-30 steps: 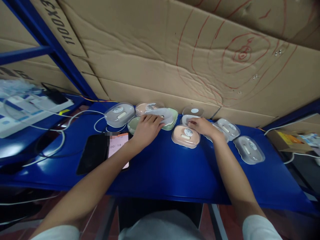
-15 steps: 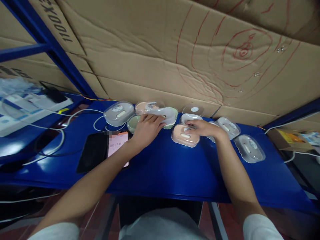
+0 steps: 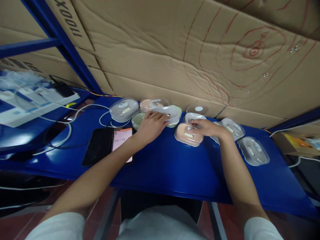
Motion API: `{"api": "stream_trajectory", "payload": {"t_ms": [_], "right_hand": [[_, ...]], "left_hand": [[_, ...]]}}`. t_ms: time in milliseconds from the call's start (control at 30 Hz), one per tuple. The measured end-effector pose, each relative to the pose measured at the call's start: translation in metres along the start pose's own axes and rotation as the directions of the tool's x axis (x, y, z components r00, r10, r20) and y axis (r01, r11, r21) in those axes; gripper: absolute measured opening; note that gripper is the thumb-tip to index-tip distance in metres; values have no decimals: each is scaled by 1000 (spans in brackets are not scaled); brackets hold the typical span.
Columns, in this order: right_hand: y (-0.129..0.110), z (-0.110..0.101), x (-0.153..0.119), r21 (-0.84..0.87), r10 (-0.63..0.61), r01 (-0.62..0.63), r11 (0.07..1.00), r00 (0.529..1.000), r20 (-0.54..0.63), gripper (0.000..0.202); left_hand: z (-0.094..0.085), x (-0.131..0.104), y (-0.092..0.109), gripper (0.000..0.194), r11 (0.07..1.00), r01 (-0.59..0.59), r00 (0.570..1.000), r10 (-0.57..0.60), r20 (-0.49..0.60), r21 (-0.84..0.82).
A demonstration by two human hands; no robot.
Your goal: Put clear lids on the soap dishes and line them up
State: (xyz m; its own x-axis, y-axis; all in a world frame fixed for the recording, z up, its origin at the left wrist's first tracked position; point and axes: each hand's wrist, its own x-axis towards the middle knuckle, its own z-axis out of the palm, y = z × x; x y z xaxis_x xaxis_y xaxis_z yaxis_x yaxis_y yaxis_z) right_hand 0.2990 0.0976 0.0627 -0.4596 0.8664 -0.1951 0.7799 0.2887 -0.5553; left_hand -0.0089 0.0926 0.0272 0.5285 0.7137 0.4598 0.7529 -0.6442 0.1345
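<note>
Frame centre: left hand [image 3: 153, 126] lies curled over the white tray [image 3: 173, 113]; whether it grips cannot be determined. Right of centre: right hand [image 3: 205, 128], fingers bent, overlaps the lidded peach soap box [image 3: 188, 136] on the table [image 3: 170, 166]; grip indeterminable.

From my remote seat I see a glossy blue bench [image 3: 162, 163]. Along its back I count, from the left, a lidded grey box [image 3: 123, 112], a peach box [image 3: 147, 104] under a clear lid, a small green dish [image 3: 137, 120], a pale tray [image 3: 162, 110] overlapping a green box [image 3: 178, 115], and a white dish [image 3: 195, 116] with a clear lid [image 3: 194, 109] behind it. A lidded peach box [image 3: 187, 135] sits in front; clear-lidded boxes [image 3: 253, 151] lie rightward. Nearer me on the left, a lit phone [image 3: 121, 143] lies beside a flat black object [image 3: 97, 146]; a white cable [image 3: 86, 105] curls behind.
</note>
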Motion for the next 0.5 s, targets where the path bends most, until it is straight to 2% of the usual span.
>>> {"api": "stream_trajectory", "payload": {"t_ms": [267,367,500], "right_hand": [[-3,-2,-2,-12,3,-3,1000,1000,26,50],[0,-1,-2,-10,15,-15,1000,1000,24,54],[5,5,1,-22,17,-17,1000,1000,-9,72]], "left_hand": [[-18,8,-41,36,981,37,999,-33,23,-191],[-19,9,-47,36,975,48,999,-43,25,-216],[-20,9,-46,36,975,40,999,-38,17,-220]]}}
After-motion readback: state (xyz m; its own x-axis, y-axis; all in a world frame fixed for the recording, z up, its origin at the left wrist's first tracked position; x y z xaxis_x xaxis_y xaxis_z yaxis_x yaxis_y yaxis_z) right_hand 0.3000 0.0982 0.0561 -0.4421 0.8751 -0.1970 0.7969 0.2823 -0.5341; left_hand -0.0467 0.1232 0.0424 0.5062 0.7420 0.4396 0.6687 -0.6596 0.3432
